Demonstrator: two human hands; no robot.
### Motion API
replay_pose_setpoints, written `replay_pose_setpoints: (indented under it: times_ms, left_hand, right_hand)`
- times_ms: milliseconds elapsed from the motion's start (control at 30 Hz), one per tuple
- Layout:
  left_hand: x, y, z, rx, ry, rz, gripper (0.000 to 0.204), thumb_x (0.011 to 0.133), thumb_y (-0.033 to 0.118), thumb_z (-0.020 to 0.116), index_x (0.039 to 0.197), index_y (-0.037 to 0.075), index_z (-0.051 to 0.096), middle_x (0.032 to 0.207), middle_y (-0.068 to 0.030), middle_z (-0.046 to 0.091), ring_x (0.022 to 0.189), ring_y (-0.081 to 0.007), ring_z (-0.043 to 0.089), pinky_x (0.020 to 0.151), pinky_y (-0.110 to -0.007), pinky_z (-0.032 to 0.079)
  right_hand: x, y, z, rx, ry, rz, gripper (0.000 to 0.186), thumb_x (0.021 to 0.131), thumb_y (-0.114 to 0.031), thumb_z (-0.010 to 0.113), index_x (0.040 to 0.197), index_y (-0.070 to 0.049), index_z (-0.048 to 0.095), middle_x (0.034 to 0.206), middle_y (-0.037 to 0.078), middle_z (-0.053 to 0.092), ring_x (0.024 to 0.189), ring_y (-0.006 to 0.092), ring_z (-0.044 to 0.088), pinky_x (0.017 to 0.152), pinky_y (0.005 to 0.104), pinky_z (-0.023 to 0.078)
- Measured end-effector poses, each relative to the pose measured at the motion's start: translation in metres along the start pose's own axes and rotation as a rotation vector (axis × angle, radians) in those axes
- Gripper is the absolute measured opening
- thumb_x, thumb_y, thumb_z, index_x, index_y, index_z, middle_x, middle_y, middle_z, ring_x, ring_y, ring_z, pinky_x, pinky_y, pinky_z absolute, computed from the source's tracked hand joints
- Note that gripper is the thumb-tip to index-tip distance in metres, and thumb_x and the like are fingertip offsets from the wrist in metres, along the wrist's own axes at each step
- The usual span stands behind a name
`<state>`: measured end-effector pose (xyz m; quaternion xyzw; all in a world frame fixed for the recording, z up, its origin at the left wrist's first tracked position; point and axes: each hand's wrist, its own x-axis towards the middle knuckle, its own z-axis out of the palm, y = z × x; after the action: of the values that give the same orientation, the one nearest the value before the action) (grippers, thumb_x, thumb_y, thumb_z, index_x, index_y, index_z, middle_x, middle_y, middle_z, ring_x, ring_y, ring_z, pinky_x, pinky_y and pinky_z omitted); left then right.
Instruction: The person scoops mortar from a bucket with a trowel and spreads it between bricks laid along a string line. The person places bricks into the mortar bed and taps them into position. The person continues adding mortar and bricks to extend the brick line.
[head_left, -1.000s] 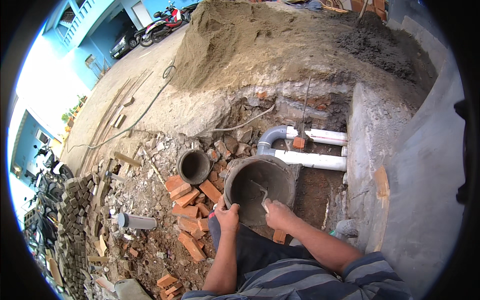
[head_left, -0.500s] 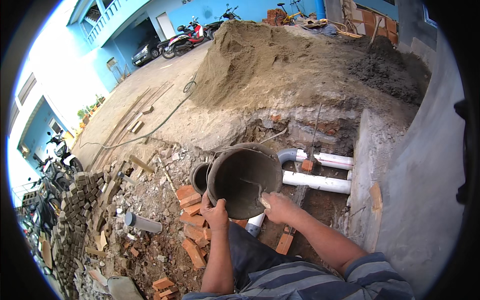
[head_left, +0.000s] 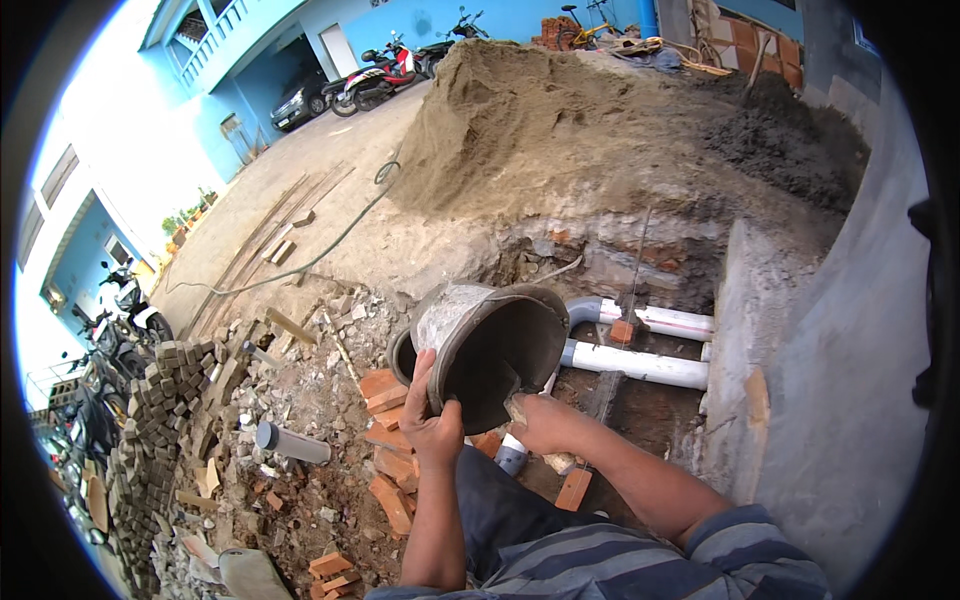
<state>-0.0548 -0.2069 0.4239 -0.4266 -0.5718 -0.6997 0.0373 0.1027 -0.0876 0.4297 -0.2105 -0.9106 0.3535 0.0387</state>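
Note:
A mortar-stained dark bucket [head_left: 458, 312] is tipped on its side in front of me, its mouth turned toward me and to the right. My left hand [head_left: 432, 428] grips its rim at the lower left, thumb on the edge. In my right hand [head_left: 548, 424] is a trowel [head_left: 513, 384], its grey blade inside the bucket's lower right part. Mortar coats the bucket's inner wall. Against its left side shows another dark round rim [head_left: 400, 352]; whether it is a separate bucket I cannot tell. Orange bricks [head_left: 388, 405] lie stacked just left of my left hand.
White pipes [head_left: 640, 364] with grey elbows cross the pit ahead. A string line [head_left: 640, 250] with a hanging brick [head_left: 621, 331] spans it. A grey wall [head_left: 850, 350] rises at right. A capped pipe [head_left: 295, 442] stands in rubble at left; a sand pile [head_left: 490, 110] is beyond.
The bucket has turned so more of its outer wall shows and its mouth faces further right. My right hand with the trowel has moved slightly left and down.

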Motion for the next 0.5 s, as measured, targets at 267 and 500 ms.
replay_pose_setpoints:
  times_ms: [267, 500]
  left_hand:
    - [-0.005, -0.005, -0.019, -0.276, 0.204, -0.328, 0.043, 0.075, -0.012, 0.054, 0.116, -0.003, 0.065, 0.107, -0.0068, 0.068, 0.095, -0.0166, 0.065, 0.090, -0.030, 0.051]
    - [0.006, -0.013, -0.017, -0.410, 0.360, -0.359, 0.045, 0.075, -0.014, 0.053, 0.118, -0.003, 0.064, 0.105, -0.0061, 0.068, 0.092, -0.0151, 0.065, 0.086, -0.028, 0.051]
  right_hand:
    - [0.003, 0.018, 0.004, 1.705, -0.430, 0.034, 0.035, 0.098, -0.012, 0.062, 0.128, 0.003, 0.053, 0.084, 0.010, 0.062, 0.054, 0.0126, 0.061, 0.040, 0.0276, 0.052]
    - [0.010, 0.027, -0.003, 0.716, 0.037, -0.030, 0.062, 0.091, -0.015, 0.066, 0.147, -0.001, 0.045, 0.092, 0.017, 0.067, 0.075, 0.0259, 0.069, 0.064, 0.0401, 0.058]
